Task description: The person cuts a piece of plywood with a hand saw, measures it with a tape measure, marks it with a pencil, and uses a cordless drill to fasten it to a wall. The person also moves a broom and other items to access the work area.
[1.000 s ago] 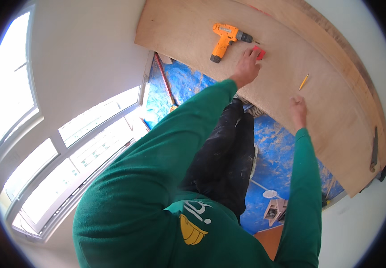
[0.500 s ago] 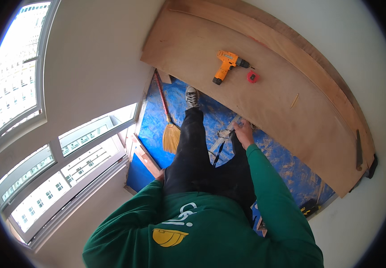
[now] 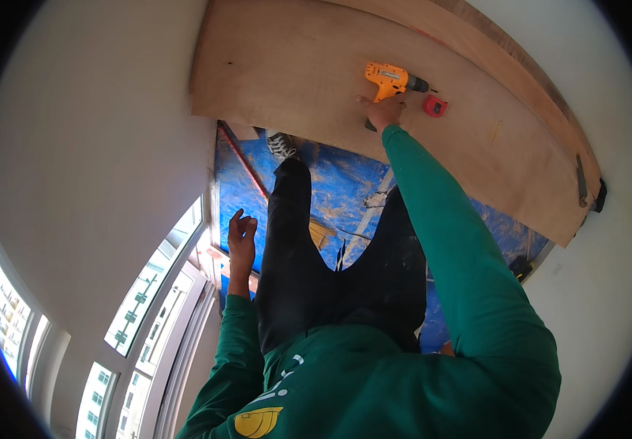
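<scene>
A yellow cordless drill (image 3: 389, 74) lies on a large brown wood panel (image 3: 294, 66), its dark chuck pointing right. My right hand (image 3: 384, 113) is at the drill's handle, fingers round it and thumb sticking out to the left. Part of the handle is hidden under the hand; the dark battery base shows below. A red tape measure (image 3: 435, 106) sits just right of the drill. My left hand (image 3: 242, 238) hangs in the air beside my left thigh, loosely curled with fingers apart and nothing seen in it.
Blue sheeting (image 3: 338, 175) strewn with dust covers the floor. A straw broom (image 3: 321, 233) lies partly behind my leg. On the panel are a thin wooden stick (image 3: 497, 130) and a hand saw (image 3: 581, 180). Windows (image 3: 140, 307) line the left wall.
My right hand has gone from near my right knee up to the drill's handle. My left hand has come out from beside my hip. The view has shifted; the drill stays beside the tape measure.
</scene>
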### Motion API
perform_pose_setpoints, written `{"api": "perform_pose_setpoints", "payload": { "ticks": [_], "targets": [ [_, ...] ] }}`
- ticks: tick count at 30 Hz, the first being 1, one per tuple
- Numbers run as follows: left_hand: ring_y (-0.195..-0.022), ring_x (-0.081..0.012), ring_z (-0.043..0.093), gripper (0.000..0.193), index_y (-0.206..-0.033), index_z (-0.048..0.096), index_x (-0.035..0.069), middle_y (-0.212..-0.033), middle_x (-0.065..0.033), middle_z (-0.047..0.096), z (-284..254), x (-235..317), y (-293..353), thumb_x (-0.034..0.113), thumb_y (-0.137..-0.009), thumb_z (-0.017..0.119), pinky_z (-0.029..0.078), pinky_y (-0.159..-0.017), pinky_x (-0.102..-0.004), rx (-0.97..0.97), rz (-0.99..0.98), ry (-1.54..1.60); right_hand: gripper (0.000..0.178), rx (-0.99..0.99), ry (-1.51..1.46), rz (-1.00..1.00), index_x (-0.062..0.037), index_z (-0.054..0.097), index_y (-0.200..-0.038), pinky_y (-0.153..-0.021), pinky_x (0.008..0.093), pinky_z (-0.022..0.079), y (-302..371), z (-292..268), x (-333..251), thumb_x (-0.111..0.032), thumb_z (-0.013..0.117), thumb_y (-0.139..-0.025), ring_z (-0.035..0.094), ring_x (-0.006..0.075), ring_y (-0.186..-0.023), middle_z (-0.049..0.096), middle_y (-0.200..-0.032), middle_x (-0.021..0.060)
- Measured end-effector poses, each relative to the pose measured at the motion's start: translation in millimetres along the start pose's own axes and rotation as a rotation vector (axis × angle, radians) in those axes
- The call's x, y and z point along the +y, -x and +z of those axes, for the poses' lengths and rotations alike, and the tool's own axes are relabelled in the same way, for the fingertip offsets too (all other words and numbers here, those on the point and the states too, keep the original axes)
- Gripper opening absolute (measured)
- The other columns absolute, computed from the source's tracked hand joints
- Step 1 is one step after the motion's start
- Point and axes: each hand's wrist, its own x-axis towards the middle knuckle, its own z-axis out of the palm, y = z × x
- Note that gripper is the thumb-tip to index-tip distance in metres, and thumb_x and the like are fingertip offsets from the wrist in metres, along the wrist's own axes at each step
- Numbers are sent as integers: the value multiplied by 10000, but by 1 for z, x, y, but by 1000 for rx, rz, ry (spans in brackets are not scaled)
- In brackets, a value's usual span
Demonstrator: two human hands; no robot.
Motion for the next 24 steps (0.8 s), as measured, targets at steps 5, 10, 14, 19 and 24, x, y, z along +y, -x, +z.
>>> {"api": "perform_pose_setpoints", "payload": {
  "ticks": [5, 10, 14, 19, 24],
  "targets": [
    [-1053, -164, 676, 594, -1552, 523, 10, -1201, -86, 730, -93, 37, -65, 257, -1047, 712, 551, -920, -322, -184, -108, 113, 874, 70, -142, 221, 43, 384, -1486, -1017, 421, 609, -2, 40, -48, -228, 902, -838, 692, 377, -1215, 609, -1394, 253],
    [-1054, -204, 700, 572, -1503, 562, -16, -1194, -132, 755, -157, 46, -105, 298, -1052, 720, 559, -936, -348, -235, -146, 122, 492, -304, -245, -93, 37, 576, -1282, -824, 382, 571, 82, 4, -86, -102, 781, -857, 705, 237, -953, 694, -1077, 125],
    [-1188, -228, 684, 610, -1538, 549, 35, -1282, -110, 705, -154, 72, -108, 420, -1085, 686, 541, -1039, -390, -365, -341, 477, 451, -588, -530, -199, 19, 605, -1302, -754, 344, 564, 213, -52, -127, -114, 743, -894, 685, 180, -837, 663, -946, 64],
    [-1314, -326, 630, 935, -1583, 467, 37, -1465, -173, 616, -106, 161, -92, 799, -1041, 471, 492, -1132, -476, -487, -448, 1023, 634, -1015, -957, -144, 47, 580, -1436, -830, 342, 594, 332, -99, -155, -142, 766, -860, 705, 191, -880, 680, -972, 64],
    [-1276, -365, 639, 858, -1431, 554, 38, -1354, -152, 642, -63, 240, -53, 797, -1057, 413, 495, -1130, -532, -518, -190, 1673, 570, -1151, -866, -159, 30, 628, -1386, -850, 351, 598, 364, -126, -137, -142, 755, -858, 696, 172, -876, 700, -1023, 76]
  ]
}}
